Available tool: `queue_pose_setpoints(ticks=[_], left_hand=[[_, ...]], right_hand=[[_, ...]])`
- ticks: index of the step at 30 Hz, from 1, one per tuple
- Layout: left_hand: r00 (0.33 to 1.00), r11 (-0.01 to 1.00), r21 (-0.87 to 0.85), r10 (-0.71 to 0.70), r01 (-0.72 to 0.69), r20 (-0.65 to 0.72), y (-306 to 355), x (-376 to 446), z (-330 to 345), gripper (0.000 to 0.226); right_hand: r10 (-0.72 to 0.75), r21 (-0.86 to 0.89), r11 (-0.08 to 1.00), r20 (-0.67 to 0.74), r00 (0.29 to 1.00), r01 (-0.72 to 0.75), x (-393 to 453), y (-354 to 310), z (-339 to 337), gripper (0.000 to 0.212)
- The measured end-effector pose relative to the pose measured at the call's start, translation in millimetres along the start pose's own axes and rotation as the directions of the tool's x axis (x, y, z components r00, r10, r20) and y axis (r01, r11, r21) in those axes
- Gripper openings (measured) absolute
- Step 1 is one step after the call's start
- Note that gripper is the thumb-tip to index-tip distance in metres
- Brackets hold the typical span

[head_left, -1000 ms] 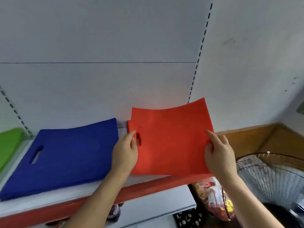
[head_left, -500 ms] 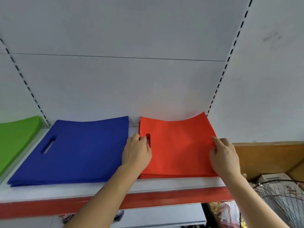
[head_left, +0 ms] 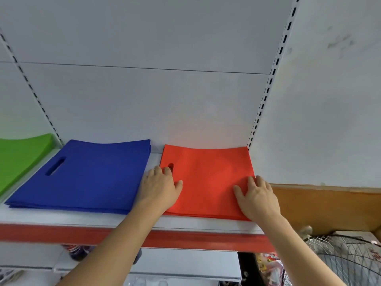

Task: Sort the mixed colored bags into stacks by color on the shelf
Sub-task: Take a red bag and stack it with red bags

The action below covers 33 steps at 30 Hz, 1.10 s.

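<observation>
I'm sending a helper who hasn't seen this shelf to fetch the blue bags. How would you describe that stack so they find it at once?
Look at the white shelf with the red front strip. Three flat stacks lie on it side by side; the blue stack is the middle one, between the green stack at the far left and the red stack under the person's hands. It alone is dark blue, with a slot handle cut near its left edge.

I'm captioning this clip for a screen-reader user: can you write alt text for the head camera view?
Both hands, left hand and right hand, press flat on a stack of red bags on a white shelf with a red front edge. A stack of blue bags lies beside it to the left, and green bags show at the far left edge.
</observation>
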<state>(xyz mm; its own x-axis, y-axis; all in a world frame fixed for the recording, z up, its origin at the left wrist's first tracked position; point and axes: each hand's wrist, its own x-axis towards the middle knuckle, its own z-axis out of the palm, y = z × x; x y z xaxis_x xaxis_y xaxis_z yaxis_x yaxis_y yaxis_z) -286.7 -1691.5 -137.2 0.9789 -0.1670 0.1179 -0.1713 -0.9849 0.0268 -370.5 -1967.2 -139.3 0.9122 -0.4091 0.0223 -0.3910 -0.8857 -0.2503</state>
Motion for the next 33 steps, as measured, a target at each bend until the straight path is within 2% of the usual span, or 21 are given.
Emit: queue_pose_setpoints(ticks=[2,6,9,13,17,23,28,33], left_hand=[[1.000,1.000,-0.005,-0.023,0.023,-0.006,2.2,-1.8,-3.6,0.072],[0.994,0.999,-0.021,-0.033,0.031,-0.103,2.0,-14.2,-16.9,0.072],[0.983,0.998,-0.045,-0.048,0.041,-0.177,-5.9,-29.5,-25.5,0.068],[0.978,0.995,-0.030,-0.094,0.090,-0.188,-36.9,-51.2,-34.9,0.069],[0.962,0.981,-0.037,-0.192,0.188,-0.193,-94.4,-76.7,-43.2,0.077],[0.905,0.929,-0.056,-0.368,0.365,-0.213,-206.2,-133.1,-55.8,0.084],[0.834,0.863,-0.050,-0.500,0.503,-0.233,-298.3,-189.7,-69.6,0.087],[0.718,0.748,-0.054,-0.653,0.662,-0.241,-386.4,-255.2,-78.0,0.085]], right_hand=[[-0.011,-0.034,0.999,-0.005,1.000,0.011,0.8,-1.0,-2.8,0.074],[-0.092,-0.099,0.992,-0.120,0.988,0.080,1.0,-9.1,-6.3,0.074],[-0.218,-0.083,0.975,-0.180,0.959,0.206,-5.0,-28.8,-4.7,0.072],[-0.389,-0.052,0.921,-0.193,0.901,0.387,-19.7,-78.7,1.7,0.071],[-0.541,-0.033,0.837,-0.203,0.816,0.546,-39.0,-142.5,7.4,0.070],[-0.704,-0.043,0.707,-0.141,0.696,0.706,-82.4,-255.8,19.8,0.084],[-0.809,0.016,0.576,-0.134,0.572,0.817,-140.7,-357.0,40.1,0.083],[-0.894,0.047,0.435,-0.094,0.437,0.899,-201.0,-450.8,68.1,0.082]])
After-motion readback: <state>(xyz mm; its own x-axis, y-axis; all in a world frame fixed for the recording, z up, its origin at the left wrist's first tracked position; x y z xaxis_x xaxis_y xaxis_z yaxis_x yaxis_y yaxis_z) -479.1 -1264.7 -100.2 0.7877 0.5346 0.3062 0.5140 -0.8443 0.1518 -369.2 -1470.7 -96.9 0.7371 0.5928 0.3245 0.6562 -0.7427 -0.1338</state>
